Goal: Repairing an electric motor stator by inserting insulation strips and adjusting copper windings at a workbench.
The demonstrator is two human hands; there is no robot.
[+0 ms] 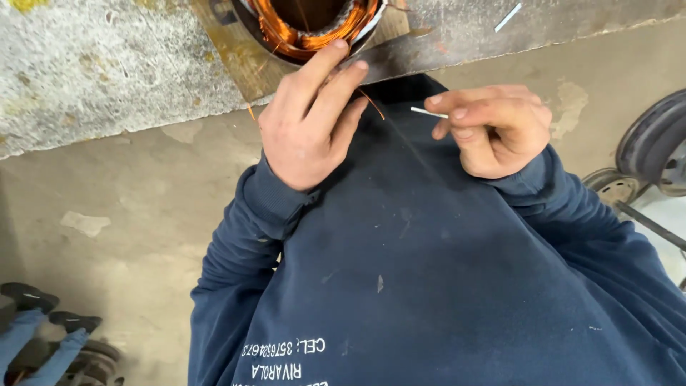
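Copper windings [314,28] are gleaming inside a round motor stator [246,21] that is sitting on a wooden board [229,57] at the near edge of a grey, pitted bench [93,78]. The left hand [311,125] is reaching up to it, fingers stretched nearly straight and lying side by side, tips pressing on the coil's lower rim; it is gripping nothing that I can see, though a loose copper strand [373,104] is curving out from under the fingers. The right hand [493,129] is hovering just beside it, apart from the stator, curled into a loose fist with thumb and forefinger pinching a thin white strip [427,112] whose free end is pointing towards the left hand. Both wrists are emerging from navy sleeves [236,236], elbows bent and drawn in close to the chest. Another white strip [508,17] is lying on the bench. A dark wheel [654,143] is standing at the right on the concrete floor [107,207], and someone else's black shoes [43,307] are showing at lower left.
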